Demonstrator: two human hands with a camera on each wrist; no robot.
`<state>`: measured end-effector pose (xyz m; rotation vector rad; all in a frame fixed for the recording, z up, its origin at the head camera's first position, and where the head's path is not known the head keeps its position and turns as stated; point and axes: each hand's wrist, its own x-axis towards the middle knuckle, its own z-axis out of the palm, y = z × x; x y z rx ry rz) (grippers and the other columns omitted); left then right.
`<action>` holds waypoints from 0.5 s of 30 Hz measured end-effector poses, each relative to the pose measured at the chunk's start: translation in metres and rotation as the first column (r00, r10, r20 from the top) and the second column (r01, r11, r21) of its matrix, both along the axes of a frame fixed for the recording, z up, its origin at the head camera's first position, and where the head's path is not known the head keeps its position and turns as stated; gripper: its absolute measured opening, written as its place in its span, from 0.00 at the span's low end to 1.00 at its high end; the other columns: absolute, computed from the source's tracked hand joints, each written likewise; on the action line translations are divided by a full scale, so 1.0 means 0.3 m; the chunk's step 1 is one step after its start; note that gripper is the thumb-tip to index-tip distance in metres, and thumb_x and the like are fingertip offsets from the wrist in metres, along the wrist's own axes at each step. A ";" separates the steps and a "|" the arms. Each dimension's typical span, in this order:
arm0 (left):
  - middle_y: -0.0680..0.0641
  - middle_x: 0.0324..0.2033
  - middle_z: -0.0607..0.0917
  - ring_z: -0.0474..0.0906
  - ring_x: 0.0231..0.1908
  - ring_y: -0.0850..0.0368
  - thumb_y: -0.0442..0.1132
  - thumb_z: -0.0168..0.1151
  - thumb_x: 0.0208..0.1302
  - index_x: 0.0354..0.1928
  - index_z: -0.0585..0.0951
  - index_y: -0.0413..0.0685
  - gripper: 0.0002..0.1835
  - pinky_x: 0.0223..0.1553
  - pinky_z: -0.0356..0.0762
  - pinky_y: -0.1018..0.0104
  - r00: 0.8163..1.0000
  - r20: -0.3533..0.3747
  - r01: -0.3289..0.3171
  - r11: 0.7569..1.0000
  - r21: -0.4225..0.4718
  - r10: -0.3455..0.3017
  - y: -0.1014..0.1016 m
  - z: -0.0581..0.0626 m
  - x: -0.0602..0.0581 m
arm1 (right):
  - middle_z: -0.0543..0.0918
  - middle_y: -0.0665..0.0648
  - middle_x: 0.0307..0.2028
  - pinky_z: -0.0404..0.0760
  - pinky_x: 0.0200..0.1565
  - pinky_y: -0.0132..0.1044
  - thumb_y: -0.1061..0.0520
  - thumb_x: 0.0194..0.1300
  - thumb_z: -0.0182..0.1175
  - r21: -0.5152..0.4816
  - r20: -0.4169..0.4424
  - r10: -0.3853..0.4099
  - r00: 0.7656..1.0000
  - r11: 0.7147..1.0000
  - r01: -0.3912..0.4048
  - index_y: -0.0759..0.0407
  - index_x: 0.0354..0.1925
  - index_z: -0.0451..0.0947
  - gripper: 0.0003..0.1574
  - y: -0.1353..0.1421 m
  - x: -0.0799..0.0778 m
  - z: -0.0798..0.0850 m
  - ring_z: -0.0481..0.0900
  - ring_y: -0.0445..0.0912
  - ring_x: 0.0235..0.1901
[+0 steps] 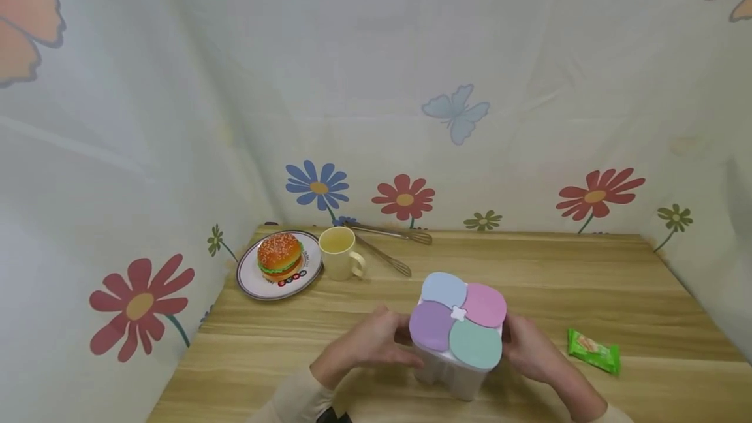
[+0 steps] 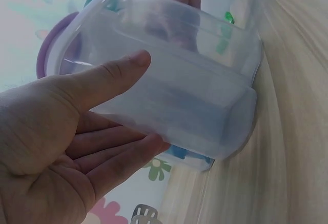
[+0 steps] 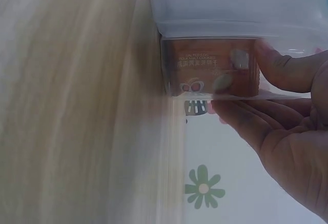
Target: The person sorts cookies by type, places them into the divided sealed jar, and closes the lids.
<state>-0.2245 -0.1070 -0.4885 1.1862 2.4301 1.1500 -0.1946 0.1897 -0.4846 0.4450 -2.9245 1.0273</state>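
Observation:
A translucent plastic storage box [image 1: 461, 384] stands on the wooden table in front of me. Four petal-shaped lids [image 1: 477, 343], coloured blue, pink, purple and green, cover its top around a small white centre. My left hand [image 1: 376, 341] holds its left side, the thumb lying along one wall and the fingers behind. On the opposite side my right hand [image 1: 531, 348] grips a corner between thumb and fingers. Through the wall, the right wrist view shows an orange-brown cookie packet [image 3: 205, 70] inside. Something blue [image 2: 179, 152] shows low in the box in the left wrist view.
A toy hamburger [image 1: 280, 256] sits on a plate [image 1: 252, 282] at the back left, beside a yellow mug [image 1: 337, 256]. Two whisk-like utensils [image 1: 384, 256] lie behind the mug. To the right is a green snack packet [image 1: 593, 351]. Flower-printed cloth [image 1: 376, 116] surrounds the table.

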 end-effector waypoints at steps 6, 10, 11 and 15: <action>0.53 0.42 0.88 0.81 0.40 0.74 0.44 0.77 0.49 0.48 0.82 0.48 0.23 0.40 0.80 0.83 0.998 -0.050 -0.048 0.999 0.007 0.048 0.011 0.002 0.034 | 0.82 0.51 0.32 0.81 0.35 0.35 0.71 0.54 0.61 0.019 -0.078 0.045 0.996 0.999 -0.043 0.65 0.46 0.78 0.19 0.010 -0.011 -0.013 0.73 0.39 0.31; 0.54 0.41 0.88 0.81 0.39 0.75 0.44 0.78 0.47 0.48 0.82 0.49 0.24 0.38 0.79 0.84 0.994 -0.067 -0.082 0.996 0.019 0.083 0.020 0.000 0.052 | 0.84 0.53 0.35 0.83 0.37 0.34 0.72 0.54 0.61 0.010 -0.088 0.090 0.992 0.996 -0.090 0.66 0.46 0.78 0.19 0.018 -0.024 -0.016 0.75 0.39 0.32; 0.55 0.41 0.88 0.81 0.38 0.75 0.44 0.79 0.47 0.47 0.82 0.50 0.24 0.38 0.79 0.84 0.993 -0.073 -0.089 0.996 0.020 0.090 0.022 -0.001 0.055 | 0.84 0.54 0.36 0.83 0.38 0.34 0.72 0.54 0.61 0.005 -0.076 0.100 0.992 0.995 -0.100 0.66 0.47 0.78 0.19 0.020 -0.028 -0.016 0.75 0.39 0.33; 0.55 0.39 0.88 0.81 0.36 0.75 0.45 0.79 0.45 0.46 0.82 0.50 0.24 0.37 0.80 0.83 0.991 -0.087 -0.099 0.994 0.037 0.102 0.029 -0.008 0.064 | 0.85 0.55 0.39 0.84 0.41 0.34 0.70 0.54 0.63 -0.013 -0.033 0.138 0.990 0.990 -0.138 0.66 0.48 0.78 0.20 0.027 -0.043 -0.013 0.78 0.40 0.37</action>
